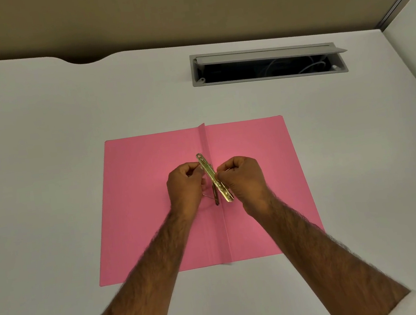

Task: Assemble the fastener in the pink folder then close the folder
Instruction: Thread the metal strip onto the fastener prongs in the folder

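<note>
I have my left hand (185, 186) and right hand (244, 179) both pinched shut on the thin brass-coloured metal fastener bar (214, 178), tilted above the spine of the open flat pink paper folder (142, 205); light, stiff, slippery, best held mid-length.

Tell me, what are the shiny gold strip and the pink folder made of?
The strip looks like thin metal with a brassy, polished finish: it glints and has punched holes. The folder seems to be matte card or stiff paper: flat, dull pink, with a sharp crease down the middle. It could be thin plastic; the picture can't settle that.
</note>
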`<state>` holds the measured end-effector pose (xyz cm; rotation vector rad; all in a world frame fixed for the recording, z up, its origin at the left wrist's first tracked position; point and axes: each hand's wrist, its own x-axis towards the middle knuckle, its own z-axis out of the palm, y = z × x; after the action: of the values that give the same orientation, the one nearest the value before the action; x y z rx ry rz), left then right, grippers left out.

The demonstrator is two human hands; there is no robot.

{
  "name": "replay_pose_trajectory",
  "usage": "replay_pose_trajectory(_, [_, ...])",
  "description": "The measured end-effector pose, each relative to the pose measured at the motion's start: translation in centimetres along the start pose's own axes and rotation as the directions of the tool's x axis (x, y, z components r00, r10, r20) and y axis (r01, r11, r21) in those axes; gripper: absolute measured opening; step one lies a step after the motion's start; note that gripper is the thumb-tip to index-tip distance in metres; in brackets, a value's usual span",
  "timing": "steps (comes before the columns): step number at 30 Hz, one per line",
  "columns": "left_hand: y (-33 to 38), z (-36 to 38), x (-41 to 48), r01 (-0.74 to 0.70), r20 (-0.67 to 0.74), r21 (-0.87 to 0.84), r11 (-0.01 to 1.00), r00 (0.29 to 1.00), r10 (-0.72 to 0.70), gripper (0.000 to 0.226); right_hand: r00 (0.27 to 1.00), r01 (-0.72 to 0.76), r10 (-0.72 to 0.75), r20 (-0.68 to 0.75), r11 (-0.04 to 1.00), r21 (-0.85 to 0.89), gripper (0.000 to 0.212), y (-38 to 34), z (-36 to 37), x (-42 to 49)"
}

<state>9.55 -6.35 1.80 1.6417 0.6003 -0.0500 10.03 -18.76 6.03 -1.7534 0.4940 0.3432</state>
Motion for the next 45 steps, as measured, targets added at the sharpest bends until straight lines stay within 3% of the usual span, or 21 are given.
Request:
replay_pose_trajectory(5, [-1.2, -2.6, -1.3, 0.168, 0.034, -0.098, 0.981, 0.986, -0.165, 0.02, 0.999, -0.013, 0.013, 0.034, 1.0, -0.011, 0.01, -0.9, 0.4, 0.1])
replay_pose_trajectory(9, [-2.6, -4.0, -3.8, 0.263, 0.194, -0.21, 0.942, 0.955, -0.223, 0.028, 0.995, -0.039, 0.037, 0.087, 0.999, 0.02, 0.013, -1.2, 0.3, 0.4])
replay_pose_trajectory(15, [-3.3, -2.3, -5.5, 0.129, 0.204, -0.183, 0.975, 0.975, -0.091, 0.019, 0.99, -0.094, 0.086, 0.11, 0.992, 0.078, 0.019, -1.0, -0.1, 0.2])
replay_pose_trajectory(23, [-3.7, -1.3, -5.1, -0.064, 0.121, 0.005, 0.998, 0.991, 0.063, 0.013, 0.99, -0.128, 0.12, 0.078, 0.985, 0.116, 0.02, -0.9, 0.4, -0.2])
replay_pose_trajectory(45, [-3.4, -1.2, -4.0, -0.111, 0.139, 0.005, 0.994, 0.984, 0.109, 0.013, 0.988, -0.141, 0.129, 0.084, 0.979, 0.151, 0.023, -0.7, 0.4, 0.2])
